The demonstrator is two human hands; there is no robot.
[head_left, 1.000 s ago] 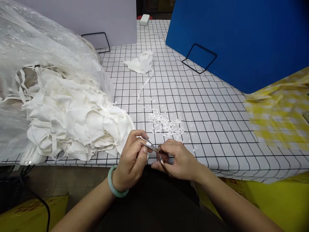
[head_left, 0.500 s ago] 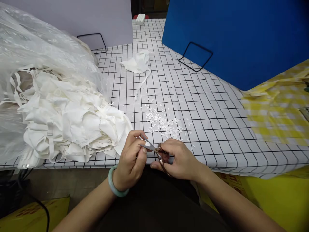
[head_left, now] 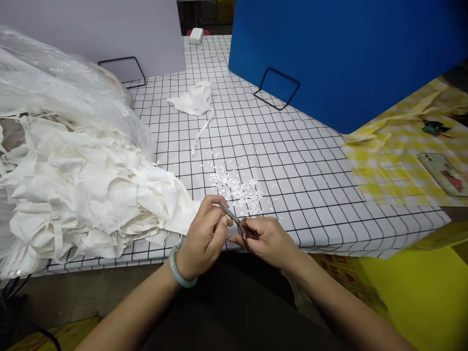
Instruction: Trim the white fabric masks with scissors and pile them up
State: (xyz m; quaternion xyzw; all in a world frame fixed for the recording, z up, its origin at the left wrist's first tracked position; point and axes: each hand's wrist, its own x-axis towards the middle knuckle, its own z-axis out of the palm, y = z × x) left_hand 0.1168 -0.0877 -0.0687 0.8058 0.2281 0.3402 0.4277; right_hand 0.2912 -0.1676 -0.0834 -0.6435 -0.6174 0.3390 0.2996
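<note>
My right hand [head_left: 268, 241] is wrapped round the handles of small scissors [head_left: 231, 214], whose blades point up and left, nearly together. The fingers of my left hand [head_left: 206, 236], with a green bangle [head_left: 178, 268] at its wrist, are pinched beside the blades; what they hold is mostly hidden, with only a small white bit at the fingertips. Just beyond my hands, many small white clippings [head_left: 237, 189] lie scattered on the checked tablecloth [head_left: 310, 195]. Left of my left hand is a large pile of white fabric pieces [head_left: 106, 190].
Clear plastic [head_left: 73, 92] covers part of the pile. One white fabric piece [head_left: 195, 100] lies further back. A grey panel [head_left: 109, 34] and a blue panel [head_left: 321, 53] stand on wire supports. A phone [head_left: 444, 173] rests on yellow checked cloth [head_left: 380, 170] at the right.
The scissor blades have come together from a wider spread. The view has turned right, so the table things sit further left and the phone shows more.
</note>
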